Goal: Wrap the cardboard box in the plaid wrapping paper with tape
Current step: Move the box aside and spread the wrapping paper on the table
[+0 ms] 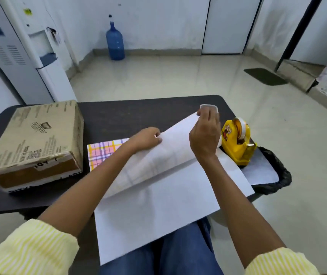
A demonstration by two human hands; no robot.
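The thin sheet of pink, purple and yellow plaid wrapping paper (pixel 158 181) lies on the dark tabletop (pixel 130 114), white back up, its near edge hanging over the person's lap. The right hand (pixel 205 133) pinches a far corner with closed fingers (pixel 202 113) and lifts it as a curling flap, while the left hand (pixel 145 138) has its fingers closed on the flap's edge. The brown cardboard box (pixel 35 143) sits well apart at the left, not yet on the sheet. The paper looks light, limp and easily creased, best held by corners and edges; the box looks stiff, best gripped by opposite sides. A yellow tape dispenser (pixel 238 142) stands just beside the right hand.
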